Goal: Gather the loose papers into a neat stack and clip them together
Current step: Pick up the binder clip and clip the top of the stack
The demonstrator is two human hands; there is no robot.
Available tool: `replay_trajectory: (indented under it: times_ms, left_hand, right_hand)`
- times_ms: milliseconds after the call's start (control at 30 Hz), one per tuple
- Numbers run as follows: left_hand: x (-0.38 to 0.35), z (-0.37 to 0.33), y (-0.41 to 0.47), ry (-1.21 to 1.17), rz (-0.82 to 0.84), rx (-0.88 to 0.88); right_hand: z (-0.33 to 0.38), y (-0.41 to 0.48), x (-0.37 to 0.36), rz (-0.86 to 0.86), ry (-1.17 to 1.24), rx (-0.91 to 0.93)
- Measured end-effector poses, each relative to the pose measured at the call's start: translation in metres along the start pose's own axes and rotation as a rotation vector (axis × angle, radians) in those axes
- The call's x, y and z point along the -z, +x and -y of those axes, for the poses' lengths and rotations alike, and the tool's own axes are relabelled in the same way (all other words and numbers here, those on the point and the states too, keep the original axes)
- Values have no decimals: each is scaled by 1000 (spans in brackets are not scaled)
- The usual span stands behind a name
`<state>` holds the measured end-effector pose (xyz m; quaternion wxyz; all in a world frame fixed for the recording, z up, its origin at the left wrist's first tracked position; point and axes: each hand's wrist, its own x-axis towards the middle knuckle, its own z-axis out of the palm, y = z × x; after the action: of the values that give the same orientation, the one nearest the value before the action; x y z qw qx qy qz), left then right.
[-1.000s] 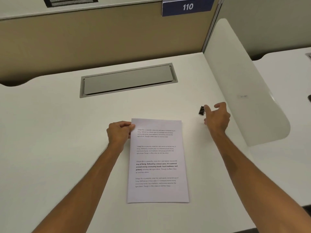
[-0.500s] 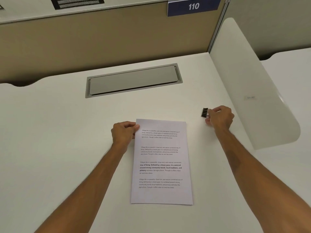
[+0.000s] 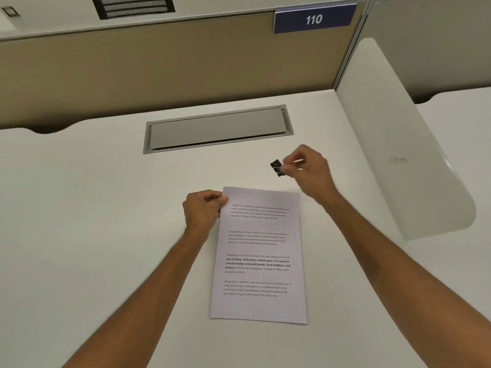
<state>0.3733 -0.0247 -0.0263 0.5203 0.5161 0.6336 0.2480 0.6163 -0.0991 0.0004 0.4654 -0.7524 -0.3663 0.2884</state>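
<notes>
One stack of papers (image 3: 259, 254) lies at lower centre of the frame; how many sheets it holds cannot be told. One black binder clip (image 3: 276, 167) sits above it, right of centre. Two hands appear: the left hand (image 3: 203, 209) and the right hand (image 3: 309, 170). One grey cable hatch (image 3: 218, 128) and one blue number sign (image 3: 314, 19) occupy the upper half.

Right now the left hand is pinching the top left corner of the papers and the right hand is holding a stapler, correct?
Not quite: the head view shows the right hand holding a black binder clip, not a stapler. The left hand does pinch the papers' top left corner.
</notes>
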Motion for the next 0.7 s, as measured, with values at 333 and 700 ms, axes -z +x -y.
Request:
replay_trajectory:
  times_ms: [333,700]
  left_hand:
    - [1,-2,-8,-2,-15,-55]
    - [2,-2,-12,-16,-11,-109]
  right_hand:
    - [44,-8,-41,302,-164,252]
    - [56,-11,-57,335,-301,362]
